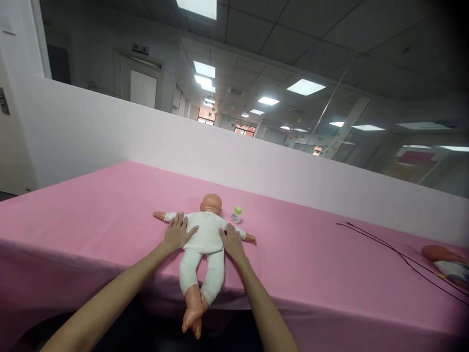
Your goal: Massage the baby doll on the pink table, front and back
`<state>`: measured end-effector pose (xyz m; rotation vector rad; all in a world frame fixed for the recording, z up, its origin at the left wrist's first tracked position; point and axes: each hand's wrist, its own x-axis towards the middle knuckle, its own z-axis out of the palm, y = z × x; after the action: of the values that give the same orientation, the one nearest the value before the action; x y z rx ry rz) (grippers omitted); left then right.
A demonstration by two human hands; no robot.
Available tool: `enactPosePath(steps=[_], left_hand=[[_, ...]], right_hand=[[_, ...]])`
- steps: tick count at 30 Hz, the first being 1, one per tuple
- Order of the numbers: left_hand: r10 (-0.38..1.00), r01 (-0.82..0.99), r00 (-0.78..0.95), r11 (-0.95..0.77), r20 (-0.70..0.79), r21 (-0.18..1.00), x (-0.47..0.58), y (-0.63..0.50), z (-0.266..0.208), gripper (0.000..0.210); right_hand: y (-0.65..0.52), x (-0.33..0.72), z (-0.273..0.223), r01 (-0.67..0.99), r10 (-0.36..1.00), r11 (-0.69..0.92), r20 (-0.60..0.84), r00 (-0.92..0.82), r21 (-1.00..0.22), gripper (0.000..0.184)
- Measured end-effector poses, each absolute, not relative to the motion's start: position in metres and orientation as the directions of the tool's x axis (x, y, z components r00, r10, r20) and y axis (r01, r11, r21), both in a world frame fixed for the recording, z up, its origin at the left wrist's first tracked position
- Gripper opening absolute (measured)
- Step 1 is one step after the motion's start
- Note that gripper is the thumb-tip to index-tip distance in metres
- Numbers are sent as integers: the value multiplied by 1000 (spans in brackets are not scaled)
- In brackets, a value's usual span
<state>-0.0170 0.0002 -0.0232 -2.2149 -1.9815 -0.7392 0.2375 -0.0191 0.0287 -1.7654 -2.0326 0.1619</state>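
Note:
A baby doll (203,232) in white clothes lies face down on the pink-covered table (120,210). Its arms are stretched out to both sides, and its crossed feet hang over the front edge. My left hand (179,232) rests on the doll's left-hand side near the arm, fingers spread. On the opposite side my right hand (232,240) lies against the torso by the other arm, its fingers also extended. Just beyond my right hand stands a small clear jar with a green lid (236,215).
Thin black cables (388,247) run across the right part of the table. Another doll (445,261) lies at the far right, partly cut off. A low white wall (227,161) with glass above it borders the table's back. A door (12,137) is at the left.

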Motion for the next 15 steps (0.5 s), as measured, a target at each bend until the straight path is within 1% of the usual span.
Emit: enactPosePath(steps=[1, 4, 6, 10, 12, 15], left_hand=[[913, 958, 31, -142, 406, 247, -16, -1, -23, 90], [884, 964, -7, -119, 468, 239, -15, -5, -23, 86], [863, 963, -37, -105, 504, 249, -16, -8, -23, 83], [833, 960, -65, -98, 550, 261, -21, -13, -24, 76], [820, 963, -58, -104, 569, 249, -23, -15, -23, 72], [807, 968, -71, -87, 587, 237, -24, -17, -19, 65]], right_hand=[[-20, 244, 26, 937, 963, 158, 259, -76, -311, 65], [-22, 256, 16, 990, 953, 116, 289, -88, -83, 59], [-20, 260, 11, 994, 945, 106, 309, -104, 13, 58], [-12, 269, 0, 996, 918, 39, 390, -69, 85, 60], [-9, 272, -5, 996, 906, 23, 418, -60, 92, 62], [-9, 275, -10, 998, 885, 17, 463, -46, 68, 63]])
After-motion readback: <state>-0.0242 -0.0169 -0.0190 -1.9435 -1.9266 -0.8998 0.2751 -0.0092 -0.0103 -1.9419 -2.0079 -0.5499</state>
